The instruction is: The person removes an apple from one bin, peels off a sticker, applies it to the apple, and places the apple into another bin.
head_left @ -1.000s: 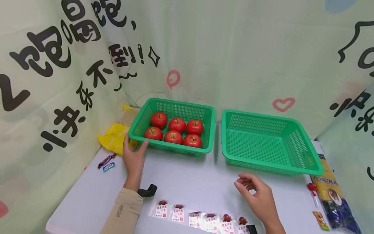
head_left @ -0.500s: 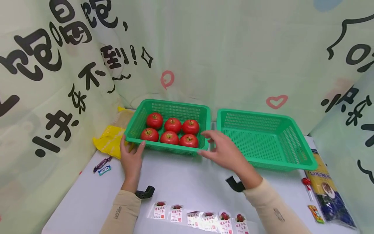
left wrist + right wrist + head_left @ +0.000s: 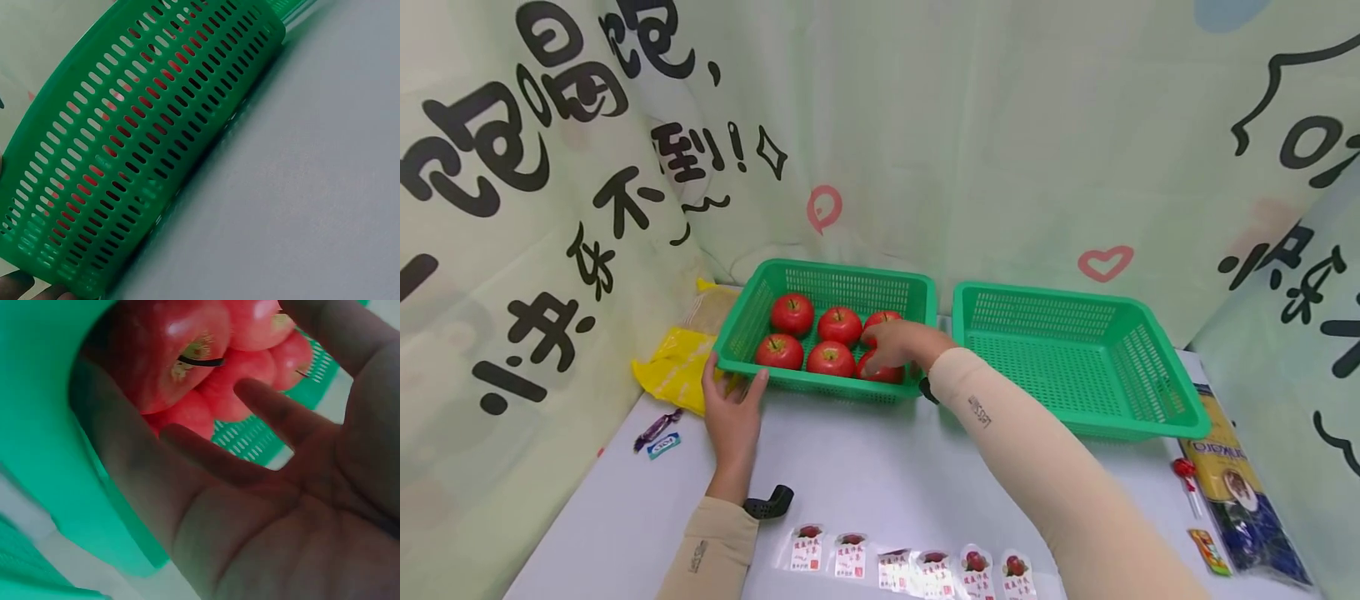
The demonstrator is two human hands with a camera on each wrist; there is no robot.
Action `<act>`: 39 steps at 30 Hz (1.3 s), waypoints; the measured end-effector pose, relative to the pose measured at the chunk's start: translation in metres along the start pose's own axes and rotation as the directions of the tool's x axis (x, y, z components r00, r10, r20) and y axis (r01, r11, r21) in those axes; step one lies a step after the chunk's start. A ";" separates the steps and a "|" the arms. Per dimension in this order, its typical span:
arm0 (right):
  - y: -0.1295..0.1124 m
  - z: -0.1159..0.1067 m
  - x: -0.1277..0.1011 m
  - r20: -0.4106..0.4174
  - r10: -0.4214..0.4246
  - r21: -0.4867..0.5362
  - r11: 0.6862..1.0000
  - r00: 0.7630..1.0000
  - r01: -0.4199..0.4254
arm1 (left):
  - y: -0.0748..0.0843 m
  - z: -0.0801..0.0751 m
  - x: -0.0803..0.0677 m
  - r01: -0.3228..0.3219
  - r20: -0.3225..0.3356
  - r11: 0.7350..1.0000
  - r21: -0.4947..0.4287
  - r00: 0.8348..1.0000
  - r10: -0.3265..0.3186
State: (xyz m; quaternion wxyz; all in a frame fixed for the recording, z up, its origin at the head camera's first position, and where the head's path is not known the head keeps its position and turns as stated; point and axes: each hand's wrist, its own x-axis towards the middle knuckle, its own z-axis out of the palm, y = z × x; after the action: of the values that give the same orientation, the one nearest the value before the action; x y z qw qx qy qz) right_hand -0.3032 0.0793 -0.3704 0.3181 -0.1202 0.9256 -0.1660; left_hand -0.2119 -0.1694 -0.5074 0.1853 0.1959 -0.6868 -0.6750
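Observation:
Red apples sit in two rows in the left green basket. My left hand holds this basket's front left corner, thumb at the front and fingers along the left side. In the left wrist view, fingertips show beside the basket's slotted wall. My right hand reaches over the basket's right end, at the front right apple, partly covering it. The right wrist view shows the fingers spread around an apple, not closed on it.
Another green basket, with nothing in it, stands to the right. Yellow packaging and small candies lie at left. A gold and blue bag and lollipop lie at right. Several apple labels line the front.
My right hand has moved left and forward from the table's right front, over the basket's right rim, to the apples. My left hand has stayed at the basket corner. The head view has shifted slightly.

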 end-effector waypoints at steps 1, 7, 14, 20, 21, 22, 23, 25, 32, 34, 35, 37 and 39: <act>-0.002 0.001 0.002 0.020 0.022 -0.021 1.000 1.000 -0.022 | 0.000 0.000 -0.001 0.005 0.002 1.000 0.002 1.000 -0.005; -0.009 0.005 0.009 0.107 0.088 -0.181 0.981 0.990 -0.068 | -0.003 0.000 -0.005 0.017 0.006 1.000 -0.008 1.000 -0.017; -0.012 0.014 0.010 0.064 0.096 -0.185 0.979 0.993 -0.083 | -0.007 0.003 -0.006 -0.007 -0.009 0.999 -0.034 1.000 0.007; -0.006 0.021 0.012 -0.021 0.005 -0.250 0.968 1.000 -0.011 | -0.006 0.006 -0.006 -0.030 0.003 0.999 -0.024 1.000 0.031; -0.005 0.021 0.012 -0.032 -0.017 -0.266 0.964 0.999 0.008 | -0.006 0.006 -0.006 -0.031 0.004 0.999 -0.022 0.999 0.031; -0.003 0.021 0.012 -0.045 -0.037 -0.274 0.962 0.998 0.023 | -0.005 0.006 -0.006 -0.033 0.006 0.999 -0.021 0.999 0.033; -0.002 0.020 0.011 -0.058 -0.047 -0.265 0.964 0.997 0.030 | -0.005 0.006 -0.006 -0.033 0.008 0.999 -0.021 0.999 0.033; 0.000 0.015 0.007 -0.093 -0.062 -0.237 0.971 0.994 0.039 | -0.004 0.007 -0.005 -0.033 0.011 0.999 -0.023 0.999 0.034; 0.012 -0.018 -0.026 -0.232 -0.164 -0.103 0.984 0.959 0.143 | -0.003 0.007 -0.004 -0.039 0.015 0.999 -0.020 0.999 0.040; 0.017 -0.024 -0.044 -0.263 -0.178 -0.052 0.984 0.948 0.170 | -0.003 0.006 -0.004 -0.039 0.018 0.999 -0.012 0.999 0.039; 0.020 -0.025 -0.054 -0.277 -0.186 -0.037 0.982 0.943 0.183 | -0.002 0.006 -0.004 -0.037 0.019 0.999 -0.004 0.999 0.037; 0.025 -0.024 -0.075 -0.306 -0.207 -0.017 0.977 0.929 0.211 | -0.002 0.005 -0.005 -0.034 0.021 0.999 0.011 0.999 0.034; 0.032 -0.017 -0.095 -0.337 -0.233 -0.018 0.970 0.912 0.241 | -0.002 0.004 -0.005 -0.032 0.025 0.999 0.026 0.999 0.031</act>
State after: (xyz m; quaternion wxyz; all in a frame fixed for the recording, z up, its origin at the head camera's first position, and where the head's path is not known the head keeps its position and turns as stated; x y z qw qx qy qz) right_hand -0.2445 0.1440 -0.3176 0.1343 -0.1977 0.9428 -0.2324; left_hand -0.2093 -0.1633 -0.5092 0.1849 0.1792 -0.7007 -0.6653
